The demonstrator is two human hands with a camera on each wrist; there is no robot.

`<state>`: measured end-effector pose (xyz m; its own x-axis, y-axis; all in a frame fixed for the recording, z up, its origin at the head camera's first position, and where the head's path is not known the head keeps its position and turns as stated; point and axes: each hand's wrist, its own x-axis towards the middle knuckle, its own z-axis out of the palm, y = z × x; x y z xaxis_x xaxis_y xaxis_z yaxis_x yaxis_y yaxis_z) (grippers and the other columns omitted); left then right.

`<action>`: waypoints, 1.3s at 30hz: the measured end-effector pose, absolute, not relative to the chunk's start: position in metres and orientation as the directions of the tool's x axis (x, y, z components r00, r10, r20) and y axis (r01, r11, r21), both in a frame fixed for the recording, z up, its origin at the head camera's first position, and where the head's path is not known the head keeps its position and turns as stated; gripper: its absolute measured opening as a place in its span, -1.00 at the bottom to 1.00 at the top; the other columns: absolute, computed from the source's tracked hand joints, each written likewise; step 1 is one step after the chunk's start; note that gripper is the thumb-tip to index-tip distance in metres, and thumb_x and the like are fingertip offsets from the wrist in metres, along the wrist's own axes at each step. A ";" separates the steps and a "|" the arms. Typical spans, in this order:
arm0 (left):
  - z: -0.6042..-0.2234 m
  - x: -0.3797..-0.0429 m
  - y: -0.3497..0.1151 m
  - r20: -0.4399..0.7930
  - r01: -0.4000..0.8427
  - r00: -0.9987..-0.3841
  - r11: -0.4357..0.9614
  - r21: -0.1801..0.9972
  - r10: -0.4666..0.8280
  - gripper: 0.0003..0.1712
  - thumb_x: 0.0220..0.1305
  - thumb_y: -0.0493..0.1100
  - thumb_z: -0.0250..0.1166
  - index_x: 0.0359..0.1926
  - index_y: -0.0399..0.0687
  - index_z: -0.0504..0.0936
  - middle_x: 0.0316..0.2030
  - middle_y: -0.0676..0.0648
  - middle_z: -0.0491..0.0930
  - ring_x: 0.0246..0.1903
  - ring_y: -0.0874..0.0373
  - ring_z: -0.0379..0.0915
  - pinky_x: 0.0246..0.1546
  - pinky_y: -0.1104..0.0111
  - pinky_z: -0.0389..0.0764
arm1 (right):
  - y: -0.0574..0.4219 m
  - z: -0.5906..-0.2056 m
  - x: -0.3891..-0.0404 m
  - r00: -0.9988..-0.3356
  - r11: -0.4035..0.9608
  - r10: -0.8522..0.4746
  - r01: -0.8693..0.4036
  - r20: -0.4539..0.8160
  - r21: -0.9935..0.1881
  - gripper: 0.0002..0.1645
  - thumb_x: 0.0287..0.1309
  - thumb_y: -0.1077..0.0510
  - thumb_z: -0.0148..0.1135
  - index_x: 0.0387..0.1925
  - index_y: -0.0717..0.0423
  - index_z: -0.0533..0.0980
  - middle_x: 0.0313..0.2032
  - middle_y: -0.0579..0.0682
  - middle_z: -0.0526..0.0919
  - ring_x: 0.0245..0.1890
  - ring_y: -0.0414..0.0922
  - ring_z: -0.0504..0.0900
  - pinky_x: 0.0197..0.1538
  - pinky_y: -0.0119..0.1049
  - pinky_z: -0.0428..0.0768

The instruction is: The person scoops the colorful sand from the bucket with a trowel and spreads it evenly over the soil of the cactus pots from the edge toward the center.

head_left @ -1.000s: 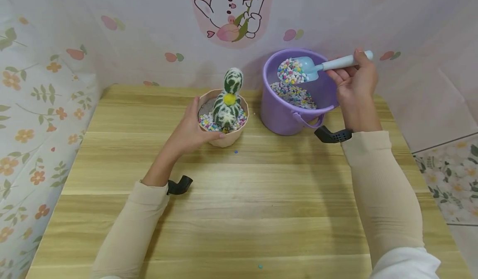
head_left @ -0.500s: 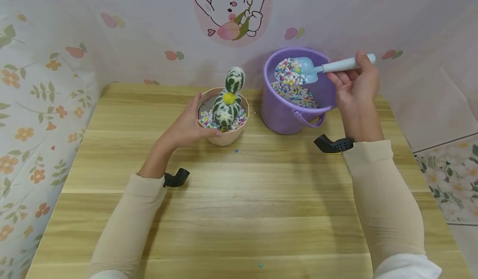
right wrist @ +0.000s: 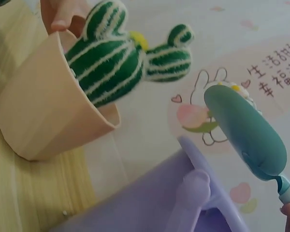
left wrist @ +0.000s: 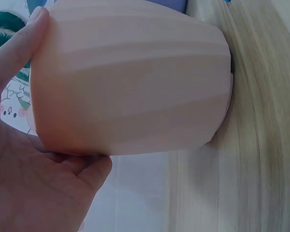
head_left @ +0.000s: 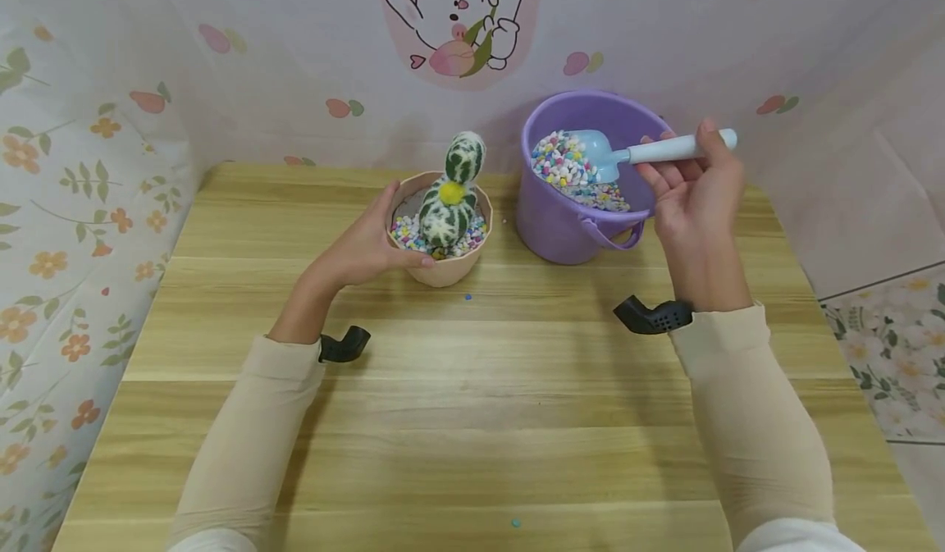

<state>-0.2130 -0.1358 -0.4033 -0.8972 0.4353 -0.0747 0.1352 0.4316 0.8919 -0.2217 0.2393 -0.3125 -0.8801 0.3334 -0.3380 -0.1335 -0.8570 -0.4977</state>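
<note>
My left hand (head_left: 362, 244) holds the near left side of a peach flowerpot (head_left: 443, 274), thumb across the front near the rim. In the left wrist view, the pot's faceted wall (left wrist: 135, 87) fills the middle. A plush-looking green cactus (head_left: 445, 222) with white stripes and a yellow tuft stands in it, among colourful pebbles and a bare grey patch. My right hand (head_left: 701, 195) grips the handle of a light-blue scoop (head_left: 668, 149), palm up. Heaped pebbles (head_left: 561, 158) fill the scoop's blade, which is over the purple bucket (head_left: 554, 228). From below, the right wrist view shows the scoop's underside (right wrist: 246, 130).
More pebbles (head_left: 601, 197) lie inside the bucket, whose handle (head_left: 616, 240) hangs at the front. Stray blue (head_left: 468, 297) and teal (head_left: 516, 522) pebbles lie on the wooden table (head_left: 480, 412). A printed cloth (head_left: 295, 60) hangs behind.
My right hand has come lower in the head view, and the loaded scoop has shifted down and slightly left over the bucket. My left hand keeps hold of the pot.
</note>
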 end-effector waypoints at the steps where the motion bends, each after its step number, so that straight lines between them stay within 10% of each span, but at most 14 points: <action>1: -0.403 -0.214 -0.136 -0.075 0.138 -0.895 0.432 0.891 0.439 0.47 -0.08 0.02 0.58 0.54 -0.08 -0.35 0.52 -0.08 -0.23 0.46 0.01 -0.16 0.41 0.00 0.04 | 0.238 -0.313 -0.220 -0.882 -0.857 0.333 -0.134 -0.334 -0.498 -0.63 0.31 0.19 0.19 0.11 -0.05 0.38 0.01 0.24 0.45 -0.03 0.28 0.63 -0.03 0.10 0.58; 13: -0.405 -0.223 -0.140 -0.008 0.208 -0.861 0.367 0.907 0.509 0.30 -0.06 -0.08 0.58 0.52 -0.04 -0.13 0.47 -0.01 0.00 0.38 0.07 0.01 0.38 0.04 0.08 | 0.223 -0.321 -0.196 -0.886 -0.867 0.327 -0.143 -0.328 -0.477 -0.62 0.28 0.22 0.21 0.12 0.00 0.43 -0.09 0.25 0.49 0.00 0.28 0.61 -0.05 0.11 0.59; 20: -0.403 -0.223 -0.145 -0.121 0.132 -0.856 0.439 0.889 0.502 0.44 -0.03 0.00 0.56 0.55 0.06 -0.37 0.53 -0.01 -0.33 0.49 0.07 -0.31 0.45 0.01 -0.08 | 0.217 -0.324 -0.184 -0.894 -0.861 0.325 -0.145 -0.309 -0.487 -0.62 0.28 0.23 0.21 0.12 0.01 0.43 -0.15 0.25 0.50 -0.07 0.27 0.65 -0.09 0.08 0.62; 39: -0.403 -0.236 -0.153 -0.091 0.143 -0.803 0.338 0.930 0.589 0.39 -0.06 -0.15 0.57 0.55 0.17 -0.27 0.51 0.09 -0.16 0.44 0.14 -0.12 0.42 0.07 0.03 | 0.200 -0.338 -0.159 -0.908 -0.845 0.325 -0.154 -0.263 -0.512 -0.54 0.25 0.22 0.25 0.11 0.14 0.30 -0.20 0.27 0.49 -0.18 0.22 0.69 -0.07 0.10 0.60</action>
